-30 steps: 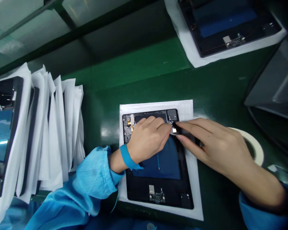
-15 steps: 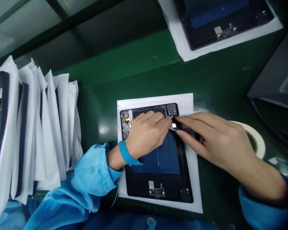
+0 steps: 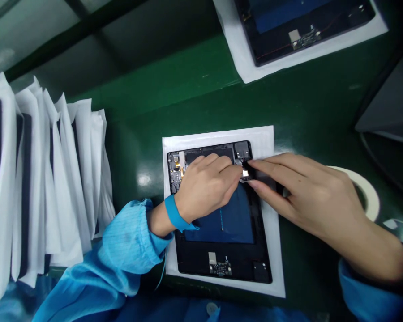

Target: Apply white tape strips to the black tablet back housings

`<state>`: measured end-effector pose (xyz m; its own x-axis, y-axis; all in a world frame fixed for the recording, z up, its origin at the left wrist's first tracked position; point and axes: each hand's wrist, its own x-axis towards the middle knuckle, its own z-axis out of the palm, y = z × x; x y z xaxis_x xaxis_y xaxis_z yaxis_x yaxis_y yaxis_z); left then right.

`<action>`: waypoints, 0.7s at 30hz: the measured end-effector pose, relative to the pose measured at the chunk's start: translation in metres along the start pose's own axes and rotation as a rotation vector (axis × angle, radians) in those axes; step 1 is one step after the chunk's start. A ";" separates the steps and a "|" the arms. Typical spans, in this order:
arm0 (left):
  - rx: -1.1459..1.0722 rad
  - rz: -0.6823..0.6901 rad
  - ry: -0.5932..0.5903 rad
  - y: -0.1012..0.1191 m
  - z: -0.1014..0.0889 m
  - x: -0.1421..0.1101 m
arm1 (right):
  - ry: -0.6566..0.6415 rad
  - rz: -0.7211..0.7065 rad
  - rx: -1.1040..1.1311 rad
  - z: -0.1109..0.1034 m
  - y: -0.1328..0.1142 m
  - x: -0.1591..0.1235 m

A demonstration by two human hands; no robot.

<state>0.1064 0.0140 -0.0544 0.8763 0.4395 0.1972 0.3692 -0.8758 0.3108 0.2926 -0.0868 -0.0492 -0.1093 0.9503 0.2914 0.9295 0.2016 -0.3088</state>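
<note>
An opened tablet (image 3: 221, 257) lies on a white foam sheet (image 3: 276, 268), its blue battery (image 3: 237, 219) and a small circuit board (image 3: 220, 267) exposed. My left hand (image 3: 210, 183), with a blue band on its wrist, rests over the tablet's upper half. Its fingers are curled closed near the upper right corner; what they pinch is hidden. From the right, my right hand (image 3: 309, 192) reaches in, thumb and forefinger around a small dark part with a bright silver patch (image 3: 245, 173) at the tablet's right edge. The part is too small to name.
Several tablets in white foam sleeves (image 3: 67, 179) stand in a row at left. Another opened tablet (image 3: 282, 40) lies on foam at the top right. A roll of cream tape (image 3: 371, 194) sits behind my right hand, below a dark grey object (image 3: 389, 98).
The view has shifted slightly. Both hands stay at the tablet's upper right corner, with only a slight movement of the fingers around the small part.
</note>
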 end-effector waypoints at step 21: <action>-0.040 0.026 0.039 -0.002 0.003 0.003 | -0.083 -0.122 -0.234 0.000 -0.005 0.003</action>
<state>0.1093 0.0169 -0.0568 0.8725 0.4248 0.2414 0.3331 -0.8786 0.3423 0.2876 -0.0845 -0.0471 -0.2446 0.9407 0.2351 0.9628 0.2643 -0.0558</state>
